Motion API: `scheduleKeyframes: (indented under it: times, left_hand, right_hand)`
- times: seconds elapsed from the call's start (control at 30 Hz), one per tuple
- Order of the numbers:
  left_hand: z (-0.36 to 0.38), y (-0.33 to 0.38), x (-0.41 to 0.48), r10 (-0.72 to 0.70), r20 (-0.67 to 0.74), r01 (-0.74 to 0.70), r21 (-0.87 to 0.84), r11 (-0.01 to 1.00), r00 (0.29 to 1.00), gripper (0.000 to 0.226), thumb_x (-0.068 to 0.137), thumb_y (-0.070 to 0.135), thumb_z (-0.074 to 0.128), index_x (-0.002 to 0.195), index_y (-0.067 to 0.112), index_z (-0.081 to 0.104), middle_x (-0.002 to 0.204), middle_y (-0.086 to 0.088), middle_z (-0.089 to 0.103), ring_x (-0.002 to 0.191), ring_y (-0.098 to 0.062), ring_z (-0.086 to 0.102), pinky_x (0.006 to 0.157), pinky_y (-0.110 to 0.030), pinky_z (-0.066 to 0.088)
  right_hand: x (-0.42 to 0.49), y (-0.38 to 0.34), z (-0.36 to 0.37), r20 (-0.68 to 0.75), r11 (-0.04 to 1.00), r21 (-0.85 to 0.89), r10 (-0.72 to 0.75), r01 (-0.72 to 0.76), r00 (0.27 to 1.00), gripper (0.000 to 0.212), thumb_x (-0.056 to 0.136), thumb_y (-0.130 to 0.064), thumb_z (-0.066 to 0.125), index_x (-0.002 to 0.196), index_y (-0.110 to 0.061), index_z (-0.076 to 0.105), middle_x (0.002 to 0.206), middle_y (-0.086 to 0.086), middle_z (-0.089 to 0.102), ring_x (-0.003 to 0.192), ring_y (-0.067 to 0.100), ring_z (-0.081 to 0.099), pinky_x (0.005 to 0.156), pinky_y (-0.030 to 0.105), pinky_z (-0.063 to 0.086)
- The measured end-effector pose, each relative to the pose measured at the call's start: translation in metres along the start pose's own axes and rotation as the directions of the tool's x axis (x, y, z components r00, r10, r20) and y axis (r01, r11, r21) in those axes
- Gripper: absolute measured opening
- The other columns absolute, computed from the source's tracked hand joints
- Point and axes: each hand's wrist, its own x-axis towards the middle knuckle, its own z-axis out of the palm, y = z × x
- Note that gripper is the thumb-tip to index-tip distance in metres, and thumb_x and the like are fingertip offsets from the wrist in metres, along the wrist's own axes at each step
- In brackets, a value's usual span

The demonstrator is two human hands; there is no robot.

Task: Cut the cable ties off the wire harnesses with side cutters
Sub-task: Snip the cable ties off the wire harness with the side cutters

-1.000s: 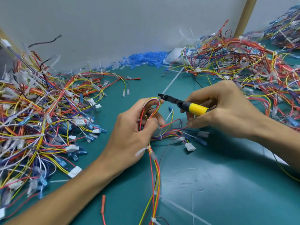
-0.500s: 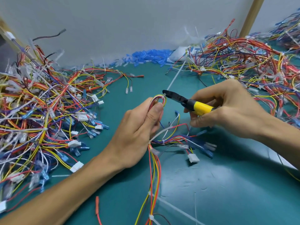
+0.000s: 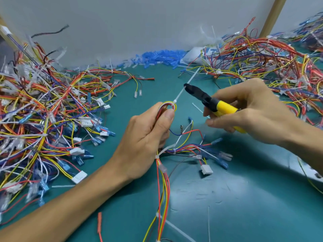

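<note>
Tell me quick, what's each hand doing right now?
Left hand: gripping the looped wire harness.
Right hand: gripping the side cutters.

The teal surface (image 3: pixel 244 198) carries a tangled heap of wire harnesses (image 3: pixel 35 119) at left, another heap (image 3: pixel 262 55) at back right, blue plastic sleeves (image 3: pixel 160 56) along its back edge, and loose cable ties (image 3: pixel 208 222) in front.

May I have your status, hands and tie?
Left hand grips looped multicoloured wire harness. Right hand holds yellow-handled black side cutters, tip at tail of white plastic cable tie, uncut. Nothing blocking.
</note>
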Motion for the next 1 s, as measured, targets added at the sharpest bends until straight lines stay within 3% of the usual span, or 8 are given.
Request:
scheduleKeyframes:
  times: [0.17,0.27,0.47,0.53,0.6,0.8,0.9,1.0]
  left_hand:
    - [-0.0026,0.0007,0.0015,-0.035,-0.065,0.031,-0.055,0.998,0.997,0.048,0.095,0.05,0.056,0.068,0.015,0.037,0.066,-0.011,0.019,0.05,-0.016,0.018,0.044,-0.02,0.019]
    - [-0.0036,-0.0001,0.0036,-0.06,-0.098,0.053,-0.074,0.996,0.993,0.057,0.094,0.05,0.058,0.063,0.009,0.033,0.06,-0.007,0.019,0.045,-0.014,0.017,0.044,-0.017,0.017]
    - [-0.0034,0.0012,0.0036,-0.018,-0.097,0.006,-0.117,0.993,0.995,0.053,0.095,0.04,0.059,0.059,0.011,0.032,0.058,-0.005,0.02,0.045,-0.012,0.017,0.045,-0.016,0.017]
    - [-0.0018,0.0014,0.0031,-0.013,-0.105,0.003,-0.101,0.995,0.994,0.057,0.096,0.039,0.059,0.059,0.005,0.032,0.056,-0.001,0.021,0.043,-0.012,0.017,0.045,-0.016,0.017]
    - [-0.0014,0.0011,0.0022,-0.007,-0.115,-0.002,-0.079,0.997,0.993,0.058,0.096,0.039,0.059,0.06,0.003,0.032,0.056,-0.001,0.022,0.043,-0.013,0.018,0.045,-0.017,0.018]
    - [-0.0029,0.0006,0.0027,0.028,-0.178,-0.029,-0.002,1.0,0.984,0.048,0.097,0.04,0.059,0.059,0.024,0.035,0.056,0.003,0.024,0.046,-0.015,0.019,0.048,-0.02,0.018]
    - [-0.0033,-0.0009,0.0042,0.04,-0.21,-0.034,0.031,0.999,0.977,0.05,0.098,0.041,0.058,0.06,0.019,0.034,0.056,0.001,0.026,0.047,-0.014,0.02,0.048,-0.019,0.018]
    - [-0.0036,-0.0014,0.0039,0.039,-0.214,-0.03,0.045,0.999,0.976,0.051,0.098,0.041,0.058,0.061,0.016,0.033,0.056,0.0,0.025,0.047,-0.016,0.02,0.049,-0.021,0.018]
  right_hand:
    - [-0.0028,-0.0028,0.0039,-0.026,0.993,-0.113,-0.045,0.042,0.999,0.011,0.065,-0.025,0.08,0.075,-0.02,0.076,0.063,0.018,0.058,0.054,0.016,0.043,0.05,0.034,0.04]
    - [-0.0046,-0.0025,0.0036,-0.05,0.975,-0.201,-0.112,0.1,0.992,0.011,0.067,-0.026,0.078,0.076,-0.029,0.075,0.061,0.011,0.058,0.055,0.026,0.047,0.051,0.037,0.045]
    - [-0.0065,-0.0034,0.0048,-0.046,0.935,-0.297,-0.215,0.192,0.976,0.013,0.069,-0.024,0.078,0.083,-0.022,0.078,0.062,0.009,0.058,0.057,0.033,0.053,0.051,0.042,0.048]
    - [-0.0075,-0.0031,0.0048,-0.046,0.928,-0.311,-0.23,0.205,0.972,0.013,0.07,-0.024,0.078,0.083,-0.023,0.077,0.061,0.008,0.058,0.057,0.033,0.053,0.05,0.042,0.047]
    - [-0.0081,-0.0033,0.004,-0.05,0.926,-0.316,-0.233,0.206,0.971,0.013,0.069,-0.026,0.078,0.082,-0.023,0.077,0.06,0.007,0.058,0.056,0.031,0.051,0.05,0.042,0.046]
    - [-0.0071,-0.0024,0.0021,-0.078,0.967,-0.197,-0.178,0.16,0.981,0.013,0.066,-0.029,0.084,0.075,-0.025,0.076,0.06,-0.004,0.056,0.053,0.021,0.047,0.05,0.029,0.041]
    - [-0.0066,-0.0014,0.0046,-0.086,0.981,-0.124,-0.162,0.151,0.983,0.013,0.065,-0.028,0.085,0.073,-0.026,0.075,0.058,-0.008,0.055,0.053,0.01,0.043,0.05,0.019,0.037]
    - [-0.0057,-0.0008,0.0033,-0.084,0.981,-0.135,-0.154,0.142,0.984,0.014,0.065,-0.029,0.086,0.073,-0.026,0.075,0.058,-0.008,0.055,0.053,0.01,0.044,0.049,0.021,0.038]
